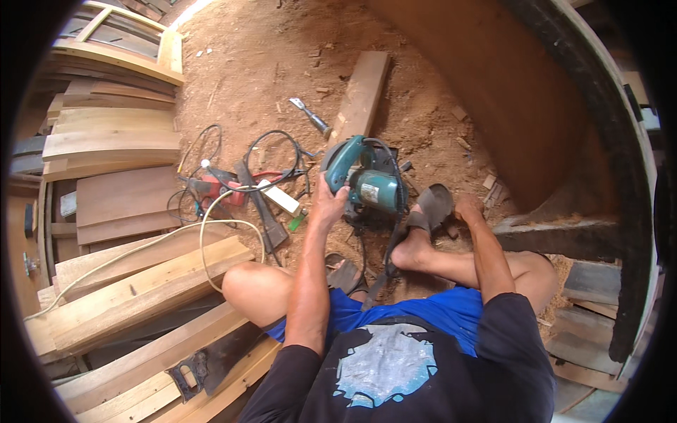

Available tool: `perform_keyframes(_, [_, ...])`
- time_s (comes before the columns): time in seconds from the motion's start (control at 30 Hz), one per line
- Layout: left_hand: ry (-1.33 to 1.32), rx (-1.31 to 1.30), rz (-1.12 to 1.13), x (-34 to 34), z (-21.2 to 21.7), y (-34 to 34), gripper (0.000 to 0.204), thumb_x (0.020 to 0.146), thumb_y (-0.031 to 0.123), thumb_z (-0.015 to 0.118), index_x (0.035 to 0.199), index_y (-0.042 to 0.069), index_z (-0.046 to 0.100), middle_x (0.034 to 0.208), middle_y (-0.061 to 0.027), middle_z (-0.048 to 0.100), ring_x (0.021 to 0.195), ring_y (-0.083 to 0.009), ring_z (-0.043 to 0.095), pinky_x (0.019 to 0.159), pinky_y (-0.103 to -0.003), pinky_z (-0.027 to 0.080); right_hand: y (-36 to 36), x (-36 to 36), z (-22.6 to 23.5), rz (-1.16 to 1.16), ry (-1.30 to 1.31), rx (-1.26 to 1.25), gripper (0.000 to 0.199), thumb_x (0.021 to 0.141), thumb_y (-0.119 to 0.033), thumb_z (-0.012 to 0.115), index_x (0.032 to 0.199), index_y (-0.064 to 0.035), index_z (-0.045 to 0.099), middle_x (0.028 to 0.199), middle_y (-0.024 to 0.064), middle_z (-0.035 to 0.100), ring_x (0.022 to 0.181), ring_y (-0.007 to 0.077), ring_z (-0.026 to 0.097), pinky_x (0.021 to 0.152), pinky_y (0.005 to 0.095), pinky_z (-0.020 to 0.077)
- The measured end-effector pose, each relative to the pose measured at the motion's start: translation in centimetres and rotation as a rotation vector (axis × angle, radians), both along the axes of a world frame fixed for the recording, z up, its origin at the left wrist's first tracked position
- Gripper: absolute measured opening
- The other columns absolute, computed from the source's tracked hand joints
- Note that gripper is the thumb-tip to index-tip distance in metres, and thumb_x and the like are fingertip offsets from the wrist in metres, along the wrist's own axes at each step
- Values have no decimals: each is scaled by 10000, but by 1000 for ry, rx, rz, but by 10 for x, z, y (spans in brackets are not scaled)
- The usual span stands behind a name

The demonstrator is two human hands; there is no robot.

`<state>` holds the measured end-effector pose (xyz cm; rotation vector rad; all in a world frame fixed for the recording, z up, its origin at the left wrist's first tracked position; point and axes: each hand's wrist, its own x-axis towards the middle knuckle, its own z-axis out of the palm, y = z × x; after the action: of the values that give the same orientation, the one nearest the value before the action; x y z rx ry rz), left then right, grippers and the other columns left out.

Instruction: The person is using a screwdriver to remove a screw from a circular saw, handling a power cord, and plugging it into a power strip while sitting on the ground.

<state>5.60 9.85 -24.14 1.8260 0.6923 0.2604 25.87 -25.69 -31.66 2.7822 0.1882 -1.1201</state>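
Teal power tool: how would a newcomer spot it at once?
On the brown ground, find the plank at upper centre. At its near end, the left hand holds the power tool. Its teal colour separates it from the red tool to its left.

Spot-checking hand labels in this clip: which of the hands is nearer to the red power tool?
Left. The left hand, on the teal power saw, is to the right of the red power tool; the right hand is farther right, past the sandalled foot.
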Motion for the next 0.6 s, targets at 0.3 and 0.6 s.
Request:
perform_keyframes(0.3, [-45, -71, -48, 9, 9, -7, 464, 956, 77, 712, 1369, 15, 508, 1137, -117, 653, 1015, -198, 641, 923, -371, 537, -87, 67, -38, 181, -296, 247, 292, 853, -224, 735, 1020, 7, 797, 1060, 274, 758, 1054, 423, 743, 882, 501, 587])
perform_keyframes(0.6, [-15, 51, -7, 0, -11, 4, 509, 934, 156, 759, 1352, -1, 516, 1196, -204, 645, 1110, -333, 652, 1019, -444, 509, -43, 43, 40, -122, -210, 493, 252, 885, -281, 793, 990, -55, 829, 1023, 256, 780, 1001, 414, 751, 904, 502, 565])
